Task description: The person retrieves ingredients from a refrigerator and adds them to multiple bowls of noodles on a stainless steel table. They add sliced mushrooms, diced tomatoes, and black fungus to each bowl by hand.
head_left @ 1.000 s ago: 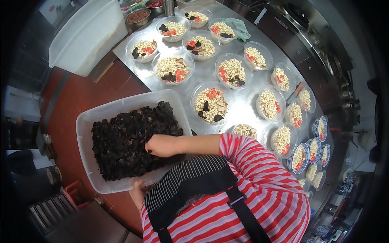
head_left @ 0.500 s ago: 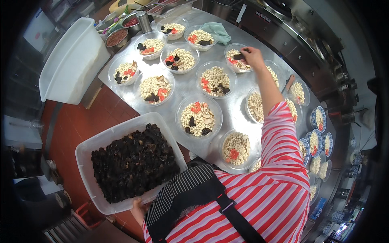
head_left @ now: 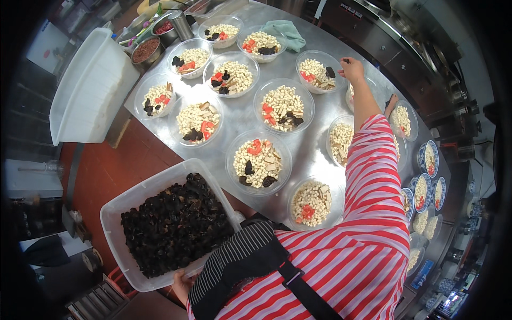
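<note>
My left hand (head_left: 183, 284) grips the near rim of a clear plastic tub (head_left: 114, 229) filled with dark wood ear mushrooms (head_left: 170, 226). At the far right of the steel table, my right hand (head_left: 352, 69) is closed in a pinch, with a small dark bit of wood ear showing at its fingertips. It is just right of a clear bowl (head_left: 320, 71) of pale cubes, red pieces and tan slices, where a dark wood ear piece lies near the rim. A nearer bowl (head_left: 269, 164) has several wood ear pieces; the bowl (head_left: 311, 202) beside it shows none.
Several more filled bowls (head_left: 231, 74) cover the steel table (head_left: 309, 144). A green cloth (head_left: 285, 33) and a metal canister (head_left: 181, 25) are at the back. A large white bin (head_left: 90, 88) stands left, and blue-patterned bowls (head_left: 420, 192) sit at right.
My right hand has moved right, off the far bowl, where a wood ear piece now lies near the rim. My left hand still grips the tub. The view has shifted slightly.
</note>
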The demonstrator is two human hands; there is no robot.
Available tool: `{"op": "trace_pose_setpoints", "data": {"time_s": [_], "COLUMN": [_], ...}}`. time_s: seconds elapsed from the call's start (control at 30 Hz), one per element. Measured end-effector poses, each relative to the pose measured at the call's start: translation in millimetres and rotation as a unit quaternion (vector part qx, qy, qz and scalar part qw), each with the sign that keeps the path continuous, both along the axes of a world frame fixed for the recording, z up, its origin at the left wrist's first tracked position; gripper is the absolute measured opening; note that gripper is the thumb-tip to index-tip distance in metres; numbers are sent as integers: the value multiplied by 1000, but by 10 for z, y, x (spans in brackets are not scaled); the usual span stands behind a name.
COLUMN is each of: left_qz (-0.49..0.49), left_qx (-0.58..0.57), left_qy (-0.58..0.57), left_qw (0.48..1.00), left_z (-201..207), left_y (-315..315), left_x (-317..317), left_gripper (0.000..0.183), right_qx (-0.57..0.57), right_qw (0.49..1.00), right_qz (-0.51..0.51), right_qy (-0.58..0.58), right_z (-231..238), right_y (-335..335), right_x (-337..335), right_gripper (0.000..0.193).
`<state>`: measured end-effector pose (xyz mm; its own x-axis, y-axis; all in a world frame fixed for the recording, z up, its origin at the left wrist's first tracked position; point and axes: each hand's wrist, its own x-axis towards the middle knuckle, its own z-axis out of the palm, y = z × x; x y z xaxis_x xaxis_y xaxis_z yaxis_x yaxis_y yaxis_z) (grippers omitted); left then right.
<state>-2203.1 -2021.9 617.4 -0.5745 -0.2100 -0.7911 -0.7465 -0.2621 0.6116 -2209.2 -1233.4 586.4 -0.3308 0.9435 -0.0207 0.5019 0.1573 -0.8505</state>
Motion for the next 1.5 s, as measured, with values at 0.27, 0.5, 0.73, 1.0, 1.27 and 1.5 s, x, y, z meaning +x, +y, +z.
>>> {"op": "trace_pose_setpoints", "data": {"time_s": [0.27, 0.5, 0.73, 1.0, 1.27, 1.5], "left_qz": [3, 5, 16, 35, -3, -36], "left_qx": [14, -25, -32, -24, 0, -4], "left_qy": [63, -8, 23, 55, 76, 76], "left_qw": [998, 1000, 999, 998, 997, 996], "left_z": [90, -19, 106, 111, 221, 115], "left_y": [153, -42, 88, 122, 213, 63], "left_x": [12, -4, 68, 54, 76, 39], "left_gripper": [27, 26, 27, 31, 24, 24], "right_qx": [-20, -27, -133, -70, 25, 5], "right_qw": [998, 989, 981, 992, 981, 608], "right_qz": [4, 31, 61, 39, 189, 793], "right_qy": [-51, -139, -127, -100, 33, -21], "right_z": [32, 69, 147, 63, 728, 529], "right_y": [-23, -197, -240, -103, -1307, -4524], "right_x": [-26, 4, 33, 47, -536, -721], "right_gripper": [19, 28, 32, 17, 27, 51]}}
